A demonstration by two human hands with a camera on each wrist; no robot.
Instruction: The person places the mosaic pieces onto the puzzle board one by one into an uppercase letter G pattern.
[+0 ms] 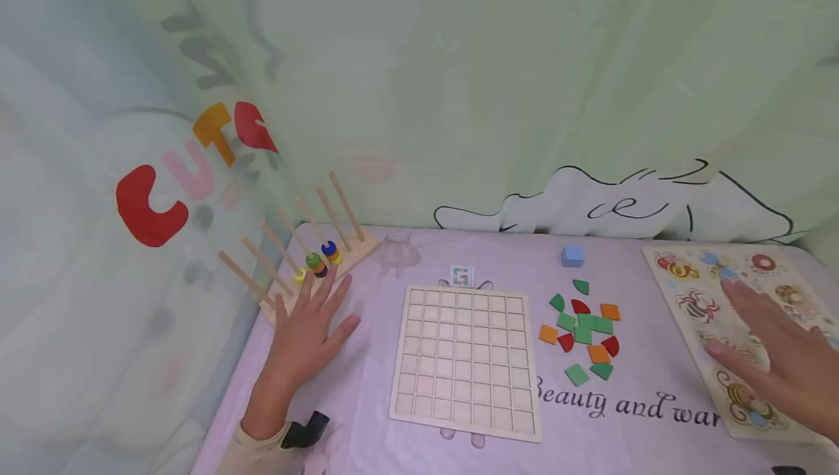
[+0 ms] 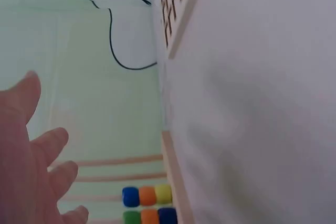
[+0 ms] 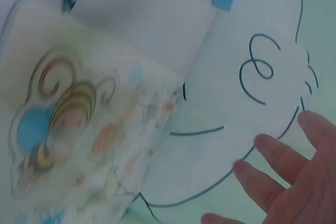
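Note:
My left hand [image 1: 304, 344], fingers spread, hovers beside a wooden peg rack [image 1: 359, 243] in the head view. Coloured beads [image 1: 316, 265] sit low on some of its pegs. In the left wrist view the palm and fingers [image 2: 62, 179] are apart from the pegs, holding nothing. Over the wooden insect puzzle board [image 1: 675, 296] at the right, my right hand [image 1: 786, 358] is held with fingers extended. It covers part of the board in the head view. The right wrist view shows this hand [image 3: 299, 182] holding nothing, with the board [image 3: 115, 51] to its left.
Between the hands lies a wooden grid board [image 1: 465, 433] with square cells, a small pattern card [image 1: 462, 276] behind it. Several green, red and orange flat pieces [image 1: 583, 333] are scattered to its right. A blue cube [image 1: 572, 256] stands near the back cloth wall [image 1: 419, 96].

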